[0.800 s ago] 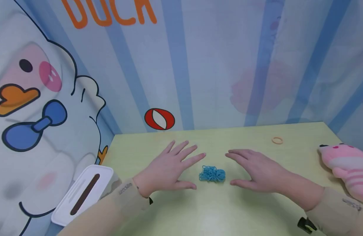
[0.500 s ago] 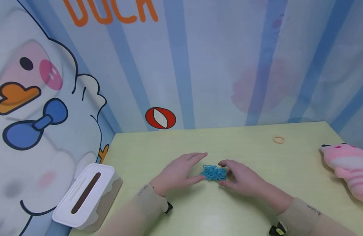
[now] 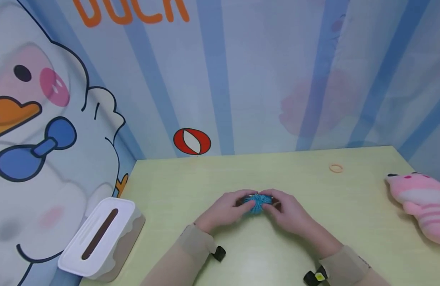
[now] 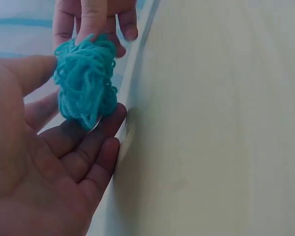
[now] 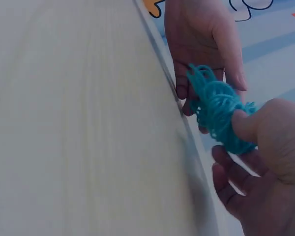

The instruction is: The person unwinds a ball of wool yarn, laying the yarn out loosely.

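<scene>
A small bundle of teal yarn [image 3: 257, 202] is held between both hands above the middle of the table. My left hand [image 3: 227, 206] grips its left end, thumb in front and fingers behind. On the other end my right hand [image 3: 289, 210] pinches the bundle with the thumb across its near side. Seen in the left wrist view, the yarn [image 4: 86, 81] is a loose mass of loops, with the left fingers curled beneath it. In the right wrist view, loops of the yarn [image 5: 219, 108] stick out toward the left hand [image 5: 201, 39].
At the left table edge stands a white-lidded box [image 3: 102, 238] with a long dark slot. A pink striped plush toy [image 3: 421, 206] lies at the right, and a thin orange ring [image 3: 336, 168] farther back. A printed curtain [image 3: 255, 79] hangs behind the pale table [image 3: 348, 198].
Both hands have come in from either side, spread at first, and taken hold of the yarn bundle. It has been lifted slightly from the table. The head view has shifted slightly.
</scene>
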`<move>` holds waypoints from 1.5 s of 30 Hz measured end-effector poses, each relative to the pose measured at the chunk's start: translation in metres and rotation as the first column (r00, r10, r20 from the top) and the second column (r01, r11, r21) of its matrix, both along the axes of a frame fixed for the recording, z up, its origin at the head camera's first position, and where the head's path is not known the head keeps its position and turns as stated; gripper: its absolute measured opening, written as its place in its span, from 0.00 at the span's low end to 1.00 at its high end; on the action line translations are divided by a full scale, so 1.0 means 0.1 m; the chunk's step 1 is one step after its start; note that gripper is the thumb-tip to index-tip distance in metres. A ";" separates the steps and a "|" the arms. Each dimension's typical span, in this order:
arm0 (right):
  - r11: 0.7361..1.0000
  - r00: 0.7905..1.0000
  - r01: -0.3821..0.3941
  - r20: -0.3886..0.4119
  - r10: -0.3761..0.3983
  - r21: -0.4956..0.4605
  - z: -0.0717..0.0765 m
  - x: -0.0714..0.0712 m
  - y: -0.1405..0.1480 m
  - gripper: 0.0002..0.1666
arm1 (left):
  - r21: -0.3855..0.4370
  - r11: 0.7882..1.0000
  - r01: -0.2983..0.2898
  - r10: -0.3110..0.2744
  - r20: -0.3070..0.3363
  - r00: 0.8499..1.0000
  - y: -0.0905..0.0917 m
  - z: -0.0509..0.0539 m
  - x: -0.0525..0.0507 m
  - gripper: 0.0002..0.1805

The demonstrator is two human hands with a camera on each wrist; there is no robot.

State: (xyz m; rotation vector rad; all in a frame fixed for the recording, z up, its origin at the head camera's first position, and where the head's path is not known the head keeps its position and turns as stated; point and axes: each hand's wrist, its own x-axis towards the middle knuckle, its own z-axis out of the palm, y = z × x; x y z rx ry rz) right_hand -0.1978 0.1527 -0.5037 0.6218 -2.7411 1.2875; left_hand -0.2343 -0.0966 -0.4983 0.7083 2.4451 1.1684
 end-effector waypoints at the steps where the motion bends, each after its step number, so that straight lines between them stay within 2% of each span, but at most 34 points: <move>1: 1.000 1.000 0.005 -0.022 -0.006 -0.026 -0.01 0.00 -0.02 0.21 | 0.033 0.999 -0.015 0.015 0.008 1.000 0.00 -0.02 0.00 0.26; 4: 0.993 0.995 0.046 -0.085 -0.055 -0.108 -0.04 0.01 -0.09 0.21 | 0.128 0.990 -0.065 0.060 0.047 0.997 0.01 -0.06 -0.01 0.22; 7: 0.971 0.982 0.121 -0.121 -0.147 -0.206 -0.07 0.03 -0.16 0.19 | 0.245 0.964 -0.106 0.068 0.161 0.985 0.03 -0.09 -0.02 0.19; 10: 0.941 0.957 0.193 -0.159 -0.243 -0.277 -0.08 0.05 -0.20 0.13 | 0.350 0.921 -0.170 0.058 0.307 0.950 0.04 -0.10 -0.02 0.18; 13: 0.918 0.951 0.213 -0.145 -0.274 -0.334 -0.08 0.09 -0.21 0.05 | 0.404 0.885 -0.231 0.074 0.369 0.927 0.05 -0.12 -0.01 0.18; 17: 0.924 0.967 0.166 -0.125 -0.221 -0.345 -0.09 0.11 -0.21 0.08 | 0.443 0.853 -0.275 0.107 0.369 0.923 0.05 -0.10 0.00 0.18; 21: 0.947 0.963 0.127 -0.191 -0.189 -0.296 -0.09 0.09 -0.24 0.14 | 0.482 0.826 -0.292 0.105 0.378 0.920 0.04 -0.09 -0.01 0.18; 28: 0.946 0.938 0.185 -0.240 -0.251 -0.266 -0.08 0.09 -0.28 0.09 | 0.500 0.821 -0.276 0.113 0.331 0.937 0.08 -0.12 -0.02 0.17; 30: 0.943 0.932 0.206 -0.240 -0.270 -0.262 -0.08 0.09 -0.29 0.07 | 0.528 0.801 -0.280 0.088 0.360 0.929 0.08 -0.13 -0.01 0.14; 33: 0.940 0.932 0.218 -0.228 -0.280 -0.262 -0.08 0.10 -0.29 0.06 | 0.597 0.746 -0.295 0.023 0.420 0.907 0.10 -0.12 0.00 0.10; 35: 0.941 0.936 0.213 -0.223 -0.274 -0.262 -0.09 0.10 -0.29 0.06 | 0.622 0.721 -0.304 -0.005 0.444 0.896 0.10 -0.12 0.01 0.08; 37: 0.944 0.938 0.201 -0.227 -0.263 -0.261 -0.10 0.11 -0.29 0.05 | 0.624 0.722 -0.299 -0.009 0.440 0.898 0.10 -0.13 0.01 0.06; 39: 0.946 0.937 0.191 -0.240 -0.255 -0.261 -0.10 0.12 -0.29 0.05 | 0.603 0.743 -0.289 0.008 0.424 0.906 0.10 -0.14 0.01 0.05; 45: 0.950 0.922 0.186 -0.288 -0.258 -0.252 -0.10 0.13 -0.25 0.04 | 0.585 0.768 -0.259 0.009 0.396 0.918 0.07 -0.17 0.00 0.30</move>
